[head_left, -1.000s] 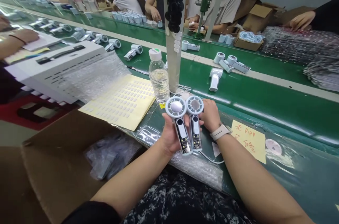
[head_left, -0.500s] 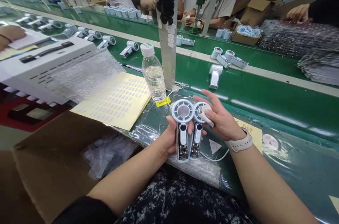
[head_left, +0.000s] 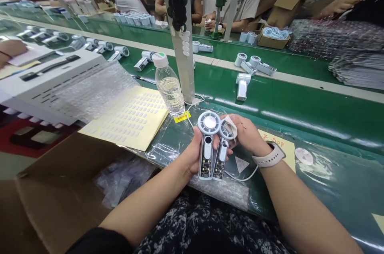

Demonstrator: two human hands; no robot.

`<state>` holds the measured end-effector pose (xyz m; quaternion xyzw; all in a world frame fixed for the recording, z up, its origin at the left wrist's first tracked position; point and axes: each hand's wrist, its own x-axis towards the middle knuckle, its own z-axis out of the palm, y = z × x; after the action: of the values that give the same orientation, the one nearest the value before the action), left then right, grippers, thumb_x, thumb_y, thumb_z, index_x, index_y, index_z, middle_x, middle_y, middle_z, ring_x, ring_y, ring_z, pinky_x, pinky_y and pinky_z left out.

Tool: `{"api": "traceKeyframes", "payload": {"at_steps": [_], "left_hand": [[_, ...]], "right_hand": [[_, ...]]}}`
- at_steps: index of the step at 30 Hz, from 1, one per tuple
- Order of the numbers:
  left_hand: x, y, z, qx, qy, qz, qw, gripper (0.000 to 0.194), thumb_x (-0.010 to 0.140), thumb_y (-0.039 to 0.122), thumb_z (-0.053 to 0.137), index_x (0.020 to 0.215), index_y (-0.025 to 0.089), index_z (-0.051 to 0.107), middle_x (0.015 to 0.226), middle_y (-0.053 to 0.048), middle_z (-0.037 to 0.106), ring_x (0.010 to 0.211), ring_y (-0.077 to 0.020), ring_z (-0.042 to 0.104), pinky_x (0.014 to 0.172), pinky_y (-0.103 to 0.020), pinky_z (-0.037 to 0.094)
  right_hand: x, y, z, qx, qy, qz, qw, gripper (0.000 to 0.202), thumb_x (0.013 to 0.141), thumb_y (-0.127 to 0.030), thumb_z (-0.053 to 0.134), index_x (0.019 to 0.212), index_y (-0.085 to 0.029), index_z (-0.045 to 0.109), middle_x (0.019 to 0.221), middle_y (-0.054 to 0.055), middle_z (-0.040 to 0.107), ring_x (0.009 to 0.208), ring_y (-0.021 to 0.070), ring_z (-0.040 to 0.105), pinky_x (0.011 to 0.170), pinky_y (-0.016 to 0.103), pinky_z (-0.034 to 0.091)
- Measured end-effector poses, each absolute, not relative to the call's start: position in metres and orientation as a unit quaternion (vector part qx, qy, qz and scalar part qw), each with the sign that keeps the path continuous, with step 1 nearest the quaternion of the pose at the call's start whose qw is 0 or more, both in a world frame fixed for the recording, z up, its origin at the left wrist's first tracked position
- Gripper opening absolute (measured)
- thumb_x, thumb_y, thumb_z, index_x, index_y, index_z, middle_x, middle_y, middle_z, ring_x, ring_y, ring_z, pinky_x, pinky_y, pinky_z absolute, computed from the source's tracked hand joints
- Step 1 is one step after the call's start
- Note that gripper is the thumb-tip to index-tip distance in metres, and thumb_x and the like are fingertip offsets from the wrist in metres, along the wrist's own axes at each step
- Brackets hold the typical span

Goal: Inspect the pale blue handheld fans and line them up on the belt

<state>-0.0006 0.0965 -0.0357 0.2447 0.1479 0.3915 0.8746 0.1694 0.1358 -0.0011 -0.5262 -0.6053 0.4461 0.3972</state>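
Note:
My left hand (head_left: pixel 192 155) is wrapped round two small handheld fans, side by side and upright, with their faces toward me. The left fan (head_left: pixel 207 148) has a pale blue ring head with a shiny silver centre and a clear handle showing a circuit board. Partly behind it stands the matching right fan (head_left: pixel 222 152), its head slightly lower. At that head, my right hand (head_left: pixel 247 134) pinches a white cloth (head_left: pixel 231 123), which lies over part of the fan's ring. Most of my right fingers are hidden behind the cloth and fan.
A water bottle (head_left: pixel 169 90) stands beside a metal post (head_left: pixel 185 70). Left of it lies a yellow sticker sheet (head_left: pixel 150 126) by a white machine (head_left: pixel 63 70). More fans (head_left: pixel 242 86) lie along the green conveyor (head_left: pixel 288 98). An open carton (head_left: pixel 60 182) sits below the table edge.
My right hand has turned and moved round behind the right fan's head, and the cloth now drapes its upper right rim. My left hand still holds both fans, slightly raised.

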Motion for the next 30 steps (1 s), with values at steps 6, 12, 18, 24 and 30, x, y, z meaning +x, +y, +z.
{"api": "traceKeyframes", "payload": {"at_steps": [6,12,18,24,30], "left_hand": [[0.001,0.098,-0.044,0.233,0.091,0.288,0.925,0.075,0.07,0.085,0.048,0.065,0.011,0.059,0.101,-0.018,0.072,0.083,-0.0262,0.072,0.071,-0.036,0.056],[0.003,0.093,-0.054,0.249,0.11,0.185,0.944,0.079,0.073,0.087,0.039,0.065,0.011,0.06,0.09,-0.015,0.072,0.076,-0.0222,0.072,0.068,-0.031,0.056],[0.0,0.09,-0.058,0.275,0.12,0.181,0.937,0.073,0.076,0.081,0.045,0.07,0.011,0.064,0.068,-0.009,0.069,0.069,-0.0222,0.071,0.072,-0.035,0.056],[0.002,0.092,-0.058,0.257,0.136,0.181,0.94,0.073,0.076,0.083,0.044,0.069,0.012,0.062,0.08,-0.013,0.072,0.07,-0.0228,0.071,0.076,-0.038,0.056],[0.002,0.093,-0.051,0.258,0.128,0.194,0.938,0.073,0.071,0.084,0.049,0.065,0.013,0.06,0.086,-0.013,0.072,0.076,-0.023,0.071,0.069,-0.034,0.055]], "right_hand": [[0.2,0.139,0.018,-0.43,-0.663,0.453,0.413,0.056,0.094,-0.065,0.043,0.096,-0.02,0.075,0.122,0.011,0.071,0.112,0.0281,0.065,0.097,0.045,0.05],[0.196,0.132,0.023,-0.311,-0.716,0.572,0.251,0.06,0.091,-0.056,0.057,0.146,-0.033,0.046,0.144,0.005,0.057,0.133,0.0268,0.052,0.112,0.049,0.037],[0.19,0.138,0.026,-0.321,-0.73,0.576,0.18,0.052,0.078,-0.046,0.075,0.126,-0.028,0.065,0.117,0.004,0.071,0.099,0.0246,0.067,0.082,0.036,0.055],[0.18,0.13,0.027,-0.358,-0.75,0.501,0.242,0.035,0.085,-0.055,0.063,0.104,-0.026,0.072,0.101,0.004,0.073,0.088,0.0228,0.067,0.077,0.035,0.052],[0.176,0.13,0.028,-0.407,-0.721,0.487,0.278,0.054,0.095,-0.065,0.04,0.092,-0.022,0.073,0.091,0.006,0.075,0.084,0.0229,0.068,0.078,0.037,0.051]]}}
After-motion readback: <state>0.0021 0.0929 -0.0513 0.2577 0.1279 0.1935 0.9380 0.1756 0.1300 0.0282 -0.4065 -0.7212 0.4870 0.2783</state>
